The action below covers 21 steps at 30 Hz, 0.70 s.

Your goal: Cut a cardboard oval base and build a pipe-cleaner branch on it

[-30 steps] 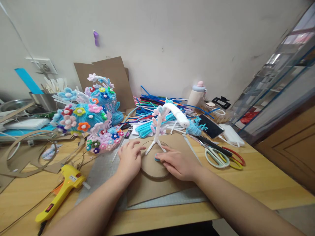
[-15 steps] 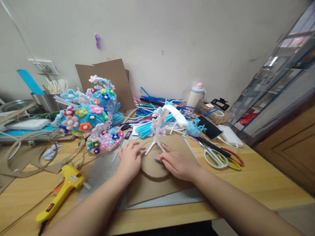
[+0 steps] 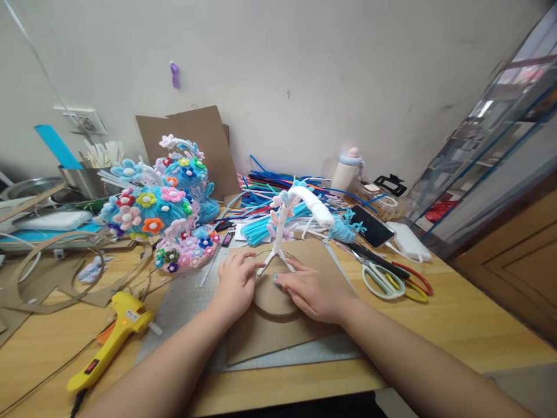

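Note:
A white fuzzy stem with splayed feet and a drooping white top stands upright on a round cardboard disc. Small pink and blue petals cling to its upper part. My left hand rests at the disc's left edge, fingers stretched out, with the index fingertip at the left foot. From the right, my right hand lies over the disc, index finger extended to the right foot. A small blue patch shows at its thumb tip; I cannot make out what it is. Beneath the disc lies a cardboard sheet.
To the left lie a yellow glue gun and cut cardboard rings. Flower-covered blue fuzzy pieces stand behind it. Pipe cleaners pile up at the back. At right are scissors, a phone and a bottle.
My left hand has shifted slightly right, bringing its index fingertip to the left foot of the stem. My right hand stays almost where it was. The view has moved very slightly.

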Motion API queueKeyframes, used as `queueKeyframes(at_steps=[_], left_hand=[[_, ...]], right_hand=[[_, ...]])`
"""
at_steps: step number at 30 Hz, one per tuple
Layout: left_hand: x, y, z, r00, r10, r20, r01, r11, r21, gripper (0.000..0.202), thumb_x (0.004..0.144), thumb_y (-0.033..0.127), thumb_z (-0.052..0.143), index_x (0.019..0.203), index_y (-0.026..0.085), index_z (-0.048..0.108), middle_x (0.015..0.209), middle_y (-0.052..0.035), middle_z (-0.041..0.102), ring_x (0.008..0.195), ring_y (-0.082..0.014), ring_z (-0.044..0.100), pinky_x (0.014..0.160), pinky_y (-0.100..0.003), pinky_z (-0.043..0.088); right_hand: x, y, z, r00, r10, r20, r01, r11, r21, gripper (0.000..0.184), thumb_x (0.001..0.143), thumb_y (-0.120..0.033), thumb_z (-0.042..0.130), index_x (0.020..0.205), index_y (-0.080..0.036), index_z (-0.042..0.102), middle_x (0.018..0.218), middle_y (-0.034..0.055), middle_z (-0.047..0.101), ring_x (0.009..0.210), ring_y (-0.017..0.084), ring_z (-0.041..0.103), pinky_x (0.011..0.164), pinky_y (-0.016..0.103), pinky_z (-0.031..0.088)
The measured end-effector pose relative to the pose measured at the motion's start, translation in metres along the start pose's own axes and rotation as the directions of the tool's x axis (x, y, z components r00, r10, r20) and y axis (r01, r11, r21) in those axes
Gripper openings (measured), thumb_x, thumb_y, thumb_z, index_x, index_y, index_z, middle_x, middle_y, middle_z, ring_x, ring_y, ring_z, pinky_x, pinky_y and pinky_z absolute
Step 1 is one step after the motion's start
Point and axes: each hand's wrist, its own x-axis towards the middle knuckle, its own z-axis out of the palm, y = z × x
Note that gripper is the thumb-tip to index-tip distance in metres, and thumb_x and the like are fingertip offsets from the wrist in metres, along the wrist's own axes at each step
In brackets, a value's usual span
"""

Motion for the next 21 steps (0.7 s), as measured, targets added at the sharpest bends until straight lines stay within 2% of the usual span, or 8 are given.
queueKeyframes(at_steps=[3, 5, 7, 9, 11, 15, 18, 21], left_hand=[[-0.001, 0.002, -0.001, 0.998, 0.058, 0.019, -0.058, 0.998, 0.000, 0.032, 0.085, 0.008, 0.046, 0.098, 0.027, 0.068, 0.118, -0.0048, 0.059, 0.113, -0.0249, 0.048, 0.095, -0.048, 0.036], [-0.001, 0.003, -0.001, 0.998, 0.057, 0.027, -0.057, 0.998, 0.009, 0.033, 0.085, 0.007, 0.045, 0.099, 0.027, 0.068, 0.118, -0.0048, 0.059, 0.113, -0.0251, 0.048, 0.095, -0.049, 0.036], [-0.001, 0.003, -0.001, 0.999, 0.044, 0.025, -0.044, 0.999, 0.008, 0.034, 0.085, 0.006, 0.045, 0.098, 0.028, 0.068, 0.117, -0.0048, 0.059, 0.112, -0.0249, 0.048, 0.095, -0.049, 0.036], [-0.001, 0.002, 0.000, 0.999, 0.034, 0.024, -0.034, 0.999, -0.002, 0.034, 0.085, 0.006, 0.045, 0.098, 0.028, 0.068, 0.117, -0.0048, 0.059, 0.112, -0.0244, 0.049, 0.095, -0.049, 0.037], [-0.001, 0.000, 0.001, 0.999, 0.032, 0.030, -0.032, 0.999, -0.007, 0.034, 0.084, 0.005, 0.045, 0.098, 0.027, 0.068, 0.117, -0.0048, 0.059, 0.111, -0.0243, 0.049, 0.095, -0.049, 0.036], [-0.002, 0.001, 0.002, 0.998, 0.034, 0.051, -0.034, 0.999, -0.010, 0.033, 0.085, 0.006, 0.045, 0.098, 0.027, 0.067, 0.118, -0.0053, 0.058, 0.113, -0.0253, 0.048, 0.095, -0.051, 0.035], [-0.003, 0.003, 0.003, 0.996, 0.049, 0.075, -0.047, 0.999, -0.028, 0.033, 0.086, 0.008, 0.044, 0.099, 0.028, 0.066, 0.120, -0.0053, 0.057, 0.114, -0.0256, 0.048, 0.094, -0.052, 0.035], [-0.004, 0.005, 0.003, 0.991, 0.081, 0.102, -0.078, 0.996, -0.038, 0.033, 0.086, 0.009, 0.044, 0.101, 0.029, 0.066, 0.123, -0.0047, 0.056, 0.117, -0.0260, 0.046, 0.095, -0.052, 0.034]], right_hand=[[-0.001, -0.001, -0.004, 0.995, -0.069, -0.074, 0.073, 0.996, 0.052, 0.031, 0.090, -0.013, 0.040, 0.116, -0.022, 0.054, 0.115, 0.0067, 0.065, 0.112, 0.018, 0.057, 0.113, 0.048, 0.023], [-0.003, -0.001, -0.006, 0.985, -0.020, -0.171, 0.048, 0.985, 0.164, 0.031, 0.091, -0.014, 0.039, 0.117, -0.023, 0.054, 0.120, 0.0069, 0.063, 0.116, 0.019, 0.054, 0.112, 0.047, 0.024], [-0.004, 0.001, -0.005, 0.943, 0.175, -0.281, -0.066, 0.931, 0.358, 0.028, 0.092, -0.018, 0.039, 0.114, -0.025, 0.055, 0.120, 0.0061, 0.063, 0.117, 0.019, 0.054, 0.110, 0.046, 0.029], [-0.004, 0.006, -0.002, 0.843, 0.432, -0.320, -0.160, 0.770, 0.618, 0.021, 0.093, -0.024, 0.042, 0.108, -0.026, 0.056, 0.113, 0.0062, 0.067, 0.112, 0.021, 0.058, 0.103, 0.046, 0.037], [-0.002, 0.012, 0.002, 0.756, 0.609, -0.240, -0.163, 0.531, 0.832, 0.013, 0.090, -0.027, 0.050, 0.102, -0.024, 0.053, 0.104, 0.0065, 0.070, 0.103, 0.023, 0.063, 0.096, 0.046, 0.043], [0.002, 0.023, 0.004, 0.712, 0.702, -0.024, -0.129, 0.164, 0.978, 0.023, 0.077, -0.027, 0.066, 0.095, -0.021, 0.052, 0.096, 0.0067, 0.072, 0.092, 0.022, 0.067, 0.092, 0.043, 0.045], [0.002, 0.025, 0.004, 0.698, 0.714, 0.060, -0.136, 0.049, 0.990, 0.031, 0.070, -0.023, 0.071, 0.096, -0.020, 0.053, 0.095, 0.0067, 0.071, 0.089, 0.019, 0.067, 0.086, 0.038, 0.047], [0.001, 0.026, 0.005, 0.696, 0.713, 0.082, -0.144, 0.027, 0.989, 0.033, 0.069, -0.022, 0.072, 0.097, -0.020, 0.055, 0.097, 0.0065, 0.070, 0.086, 0.018, 0.067, 0.080, 0.035, 0.048]])
